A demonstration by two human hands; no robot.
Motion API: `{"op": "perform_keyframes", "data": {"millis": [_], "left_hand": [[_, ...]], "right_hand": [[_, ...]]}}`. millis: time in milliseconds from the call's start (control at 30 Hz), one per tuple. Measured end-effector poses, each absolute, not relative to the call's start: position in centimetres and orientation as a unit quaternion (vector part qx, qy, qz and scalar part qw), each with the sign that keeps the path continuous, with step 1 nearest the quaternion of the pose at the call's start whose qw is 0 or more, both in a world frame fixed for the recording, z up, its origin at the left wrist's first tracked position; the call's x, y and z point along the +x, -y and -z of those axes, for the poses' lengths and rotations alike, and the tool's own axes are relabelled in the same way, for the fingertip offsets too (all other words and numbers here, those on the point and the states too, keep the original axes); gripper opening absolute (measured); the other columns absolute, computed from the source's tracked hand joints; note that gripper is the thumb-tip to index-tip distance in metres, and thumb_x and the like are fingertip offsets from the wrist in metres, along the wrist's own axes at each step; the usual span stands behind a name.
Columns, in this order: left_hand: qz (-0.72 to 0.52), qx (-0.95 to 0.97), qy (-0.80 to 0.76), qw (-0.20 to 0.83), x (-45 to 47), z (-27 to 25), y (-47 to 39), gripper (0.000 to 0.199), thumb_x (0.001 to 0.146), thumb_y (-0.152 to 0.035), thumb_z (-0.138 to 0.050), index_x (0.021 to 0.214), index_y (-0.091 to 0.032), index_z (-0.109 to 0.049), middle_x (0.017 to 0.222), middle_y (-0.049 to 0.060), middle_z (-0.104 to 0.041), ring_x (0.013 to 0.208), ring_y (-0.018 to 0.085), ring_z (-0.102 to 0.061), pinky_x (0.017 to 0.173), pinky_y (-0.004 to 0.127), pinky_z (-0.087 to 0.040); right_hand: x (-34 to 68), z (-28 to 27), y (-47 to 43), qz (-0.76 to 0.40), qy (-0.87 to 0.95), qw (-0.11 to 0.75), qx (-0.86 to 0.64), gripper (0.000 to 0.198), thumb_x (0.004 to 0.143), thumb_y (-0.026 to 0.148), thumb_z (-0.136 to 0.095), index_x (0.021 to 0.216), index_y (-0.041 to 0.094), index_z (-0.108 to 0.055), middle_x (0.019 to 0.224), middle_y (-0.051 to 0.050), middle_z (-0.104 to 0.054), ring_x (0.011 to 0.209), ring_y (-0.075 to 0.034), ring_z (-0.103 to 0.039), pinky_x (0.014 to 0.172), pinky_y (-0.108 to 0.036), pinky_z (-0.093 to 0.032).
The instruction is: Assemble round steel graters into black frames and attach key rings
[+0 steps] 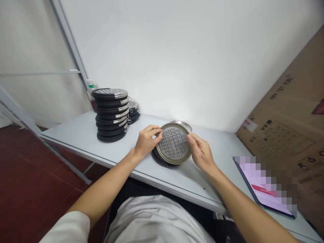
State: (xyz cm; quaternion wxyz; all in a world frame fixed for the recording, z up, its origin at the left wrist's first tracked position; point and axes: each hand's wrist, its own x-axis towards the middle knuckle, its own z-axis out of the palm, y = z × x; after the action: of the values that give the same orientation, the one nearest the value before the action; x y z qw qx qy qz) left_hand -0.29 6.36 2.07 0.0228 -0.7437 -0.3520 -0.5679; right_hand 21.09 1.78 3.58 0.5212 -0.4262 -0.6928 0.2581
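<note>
I hold a round metal grater disc (174, 145) above the table, tilted so that its face with raised teeth points toward me. My left hand (149, 141) is closed at its upper left rim, with thumb and fingertips pinched there. On the right edge, my right hand (201, 151) grips it with the thumb on the front and the fingers behind. Under the disc, a dark round piece (159, 160) rests on the table, mostly hidden. Just behind shows the rim of another shiny round metal piece (186, 125).
A tall stack of black-edged discs (111, 116) stands on the table (141, 165) at left. A lower pile (134, 113) and a bottle (90, 85) are behind it. At right lie a tablet-like screen (263, 187) and a large leaning cardboard box (286, 135).
</note>
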Motion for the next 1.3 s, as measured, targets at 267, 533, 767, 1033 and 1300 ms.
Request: {"op": "perform_keyframes", "data": {"millis": [267, 533, 767, 1033, 1300], "left_hand": [[0.587, -0.734, 0.341, 0.013, -0.3, -2.1, -6.2, 0.013, 0.083, -0.012, -0.062, 0.085, -0.019, -0.073, 0.087, 0.004, -0.073, 0.07, 0.013, -0.066, 0.067, 0.026, -0.057], [0.574, -0.735, 0.361, 0.012, -0.3, -1.8, -6.2, 0.014, 0.084, -0.013, -0.06, 0.084, -0.02, -0.073, 0.087, 0.004, -0.074, 0.075, 0.015, -0.068, 0.069, 0.027, -0.058], [0.561, -0.742, 0.362, -0.054, -0.2, -1.9, -6.2, 0.017, 0.091, -0.021, -0.057, 0.101, -0.02, -0.07, 0.102, 0.006, -0.073, 0.092, 0.018, -0.069, 0.081, 0.033, -0.058], [0.415, -0.858, 0.302, -0.003, 1.0, -3.2, -4.4, 0.064, 0.078, -0.05, -0.072, 0.134, -0.024, -0.054, 0.142, 0.013, -0.051, 0.135, 0.031, -0.041, 0.114, 0.053, -0.033], [0.356, -0.876, 0.326, -0.005, 1.2, -2.9, -4.1, 0.06, 0.079, -0.044, -0.072, 0.133, -0.029, -0.055, 0.147, 0.011, -0.045, 0.137, 0.032, -0.04, 0.116, 0.059, -0.024]], "right_hand": [[21.2, -3.4, -2.0, -0.245, 0.7, 0.521, -0.423, 0.035, 0.096, 0.049, -0.043, 0.076, 0.022, -0.054, 0.065, 0.003, -0.043, 0.063, -0.015, -0.041, 0.059, -0.025, -0.032], [21.1, -3.2, -2.1, -0.248, 0.68, 0.536, -0.435, 0.039, 0.093, 0.053, -0.046, 0.07, 0.022, -0.051, 0.063, 0.002, -0.044, 0.061, -0.016, -0.04, 0.058, -0.026, -0.031], [21.4, -2.2, -3.9, -0.329, 0.576, 0.59, -0.46, 0.04, 0.085, 0.057, -0.055, 0.069, 0.021, -0.063, 0.067, -0.003, -0.063, 0.069, -0.022, -0.056, 0.062, -0.029, -0.043], [21.6, -1.3, -5.1, -0.444, 0.507, 0.61, -0.417, 0.034, 0.083, 0.052, -0.062, 0.088, 0.021, -0.073, 0.085, -0.006, -0.075, 0.086, -0.025, -0.069, 0.075, -0.034, -0.053], [21.3, -1.8, -4.6, -0.496, 0.491, 0.586, -0.412, 0.034, 0.081, 0.052, -0.062, 0.084, 0.019, -0.071, 0.077, -0.005, -0.074, 0.07, -0.023, -0.067, 0.058, -0.031, -0.051]]}}
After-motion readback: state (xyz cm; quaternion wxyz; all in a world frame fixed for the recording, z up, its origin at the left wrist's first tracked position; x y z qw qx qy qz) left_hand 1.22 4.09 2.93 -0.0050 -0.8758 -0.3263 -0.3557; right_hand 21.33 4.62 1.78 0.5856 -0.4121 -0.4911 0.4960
